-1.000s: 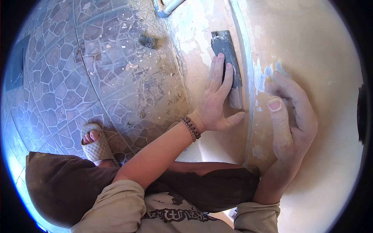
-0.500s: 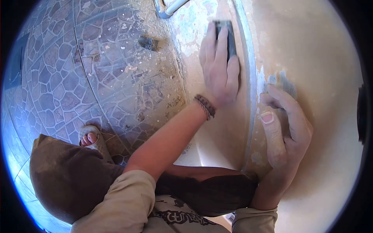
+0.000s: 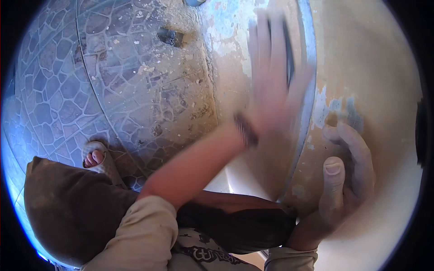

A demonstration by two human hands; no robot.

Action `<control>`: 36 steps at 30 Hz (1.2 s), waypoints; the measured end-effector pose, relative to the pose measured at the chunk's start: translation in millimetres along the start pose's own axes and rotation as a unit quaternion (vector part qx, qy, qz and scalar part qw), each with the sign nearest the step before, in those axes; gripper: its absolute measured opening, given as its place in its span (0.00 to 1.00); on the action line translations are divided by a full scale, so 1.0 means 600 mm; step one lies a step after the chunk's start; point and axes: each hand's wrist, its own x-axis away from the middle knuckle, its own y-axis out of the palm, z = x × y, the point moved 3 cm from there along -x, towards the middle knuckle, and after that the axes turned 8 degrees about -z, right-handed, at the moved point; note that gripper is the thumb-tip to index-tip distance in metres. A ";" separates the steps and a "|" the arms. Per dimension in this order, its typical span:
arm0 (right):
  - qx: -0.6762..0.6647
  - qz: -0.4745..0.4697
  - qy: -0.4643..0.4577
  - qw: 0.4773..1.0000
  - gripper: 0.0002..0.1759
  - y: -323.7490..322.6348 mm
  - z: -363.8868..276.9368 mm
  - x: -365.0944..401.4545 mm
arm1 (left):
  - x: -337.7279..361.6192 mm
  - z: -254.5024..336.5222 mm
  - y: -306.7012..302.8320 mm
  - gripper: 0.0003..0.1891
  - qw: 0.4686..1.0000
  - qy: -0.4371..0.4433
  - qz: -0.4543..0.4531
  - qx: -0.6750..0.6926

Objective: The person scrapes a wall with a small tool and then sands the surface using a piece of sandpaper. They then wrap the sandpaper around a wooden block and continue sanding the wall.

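My left hand (image 3: 273, 86), smeared by motion, lies flat along the wall (image 3: 235, 95) with its fingers stretched over a dark rectangular block (image 3: 290, 54). Only a strip of the block's edge shows beside the fingers. A braided bracelet (image 3: 245, 130) circles that wrist. Close to the wall on the right, my dusty right hand (image 3: 350, 171) is empty, its fingers loosely curled and the thumb apart from them. Bare patches of worn paint (image 3: 337, 107) show just above it. A pale blue-grey raised strip (image 3: 307, 90) runs down the wall between the two hands.
Stone-patterned flooring (image 3: 49, 86) with scattered flakes spreads to the left. A small dark piece (image 3: 170, 37) lies on it near the wall's foot. My bent knee (image 3: 77, 207) and sandalled foot (image 3: 100, 158) are at lower left. A pipe end (image 3: 194, 2) shows at the top.
My left hand, with the block, has slid up and to the right along the wall. My right hand sits lower and farther right in view. The camera view has shifted slightly.
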 end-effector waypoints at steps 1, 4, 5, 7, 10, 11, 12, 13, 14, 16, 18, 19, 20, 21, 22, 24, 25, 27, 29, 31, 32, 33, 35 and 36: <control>0.005 -0.019 0.012 1.000 0.27 0.002 -0.004 0.000 | -0.051 -0.002 -0.010 0.44 0.998 -0.006 -0.030 0.048; 0.010 -0.014 -0.029 0.999 0.27 -0.005 -0.004 -0.003 | -0.038 -0.002 -0.009 0.45 0.998 0.029 -0.026 0.054; 0.006 0.005 -0.042 0.999 0.27 -0.011 -0.006 -0.009 | -0.009 -0.002 0.001 0.45 0.998 0.048 -0.008 0.033; -0.006 0.043 -0.050 0.998 0.28 -0.022 -0.012 -0.011 | 0.167 0.020 0.042 0.47 0.999 0.034 -0.035 -0.001; 0.016 0.078 -0.011 0.997 0.29 -0.015 -0.012 -0.002 | 0.190 0.026 0.039 0.48 0.997 -0.020 -0.079 -0.017; 0.035 0.082 0.008 0.996 0.30 -0.014 -0.013 0.004 | 0.161 0.027 0.030 0.49 0.995 -0.035 -0.091 -0.032; 0.038 0.041 0.003 0.998 0.30 -0.012 -0.012 0.006 | 0.107 0.026 0.019 0.49 0.997 -0.022 -0.065 -0.028; 0.042 0.006 -0.010 0.999 0.29 -0.013 -0.008 0.003 | 0.031 0.020 0.008 0.49 0.999 -0.001 -0.036 -0.025; 0.046 -0.009 -0.015 0.999 0.29 -0.013 -0.008 0.003 | -0.015 0.018 -0.001 0.50 1.000 0.017 -0.006 -0.023; 0.055 -0.016 -0.020 0.998 0.28 -0.015 -0.013 0.004 | -0.044 0.020 -0.008 0.47 0.999 0.045 0.011 -0.017; 0.046 0.020 -0.018 0.999 0.28 -0.019 -0.021 0.008 | 0.011 0.035 0.003 0.46 0.998 0.022 -0.014 -0.055; 0.031 0.047 -0.020 0.998 0.28 -0.019 -0.024 0.012 | 0.090 0.043 0.020 0.48 0.997 0.025 -0.063 -0.027; 0.018 0.064 -0.022 0.998 0.28 -0.019 -0.023 0.009 | 0.151 0.046 0.035 0.49 0.993 0.030 -0.111 -0.001; 0.005 0.081 -0.025 0.996 0.28 -0.018 -0.022 0.006 | 0.180 0.042 0.041 0.49 0.993 0.025 -0.114 -0.002; 0.000 0.087 -0.020 0.996 0.27 -0.017 -0.021 0.007 | 0.201 0.042 0.044 0.49 0.992 0.017 -0.123 0.002; 0.008 0.076 -0.002 0.997 0.27 -0.017 -0.018 0.018 | 0.193 0.044 0.042 0.49 0.994 -0.019 -0.108 0.013; 0.015 0.059 -0.003 0.998 0.28 -0.015 -0.016 0.016 | 0.122 0.045 0.027 0.48 0.996 -0.039 -0.076 0.011; 0.032 0.048 -0.014 0.998 0.28 -0.009 -0.012 0.008 | -0.009 0.029 0.011 0.47 1.000 -0.007 0.026 0.013; 0.046 0.041 -0.015 0.998 0.29 -0.009 -0.014 0.007 | -0.060 0.010 -0.002 0.47 0.994 -0.039 -0.073 0.076; 0.048 0.058 -0.014 0.997 0.29 -0.011 -0.018 0.007 | -0.032 0.016 0.002 0.46 0.996 -0.018 -0.069 0.055; 0.042 0.068 -0.013 0.997 0.29 -0.013 -0.020 0.005 | 0.040 0.027 0.015 0.46 1.000 0.017 -0.015 0.002; 0.036 0.079 -0.013 0.996 0.29 -0.015 -0.022 0.004 | 0.122 0.037 0.031 0.46 0.999 0.006 -0.042 0.016; 0.017 0.090 0.003 0.996 0.29 -0.012 -0.021 0.007 | 0.173 0.038 0.040 0.47 0.997 -0.002 -0.077 0.015; 0.021 0.095 0.006 0.995 0.29 -0.007 -0.020 0.007 | 0.177 0.037 0.040 0.49 0.996 -0.001 -0.084 0.002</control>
